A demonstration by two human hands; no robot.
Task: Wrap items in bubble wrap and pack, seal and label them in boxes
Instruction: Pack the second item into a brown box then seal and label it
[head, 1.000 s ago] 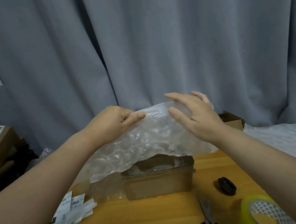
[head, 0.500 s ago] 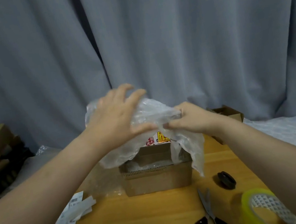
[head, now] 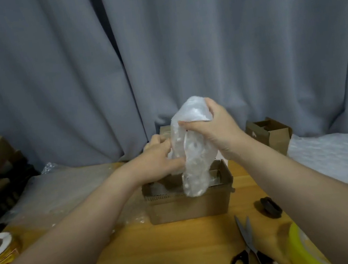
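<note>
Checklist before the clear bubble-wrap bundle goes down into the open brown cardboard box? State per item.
1. Grip: right hand grips the top of the clear bubble-wrap bundle, left hand holds its side: ok.
2. Target: open brown cardboard box sits right under the bundle, top open: ok.
3. Wrap closed all round the item: cannot tell.
4. Free room inside the box: cannot tell, interior mostly hidden.
5. Sealing tools at hand: black-handled scissors and yellow tape roll lie on the wooden table: ok.
</note>
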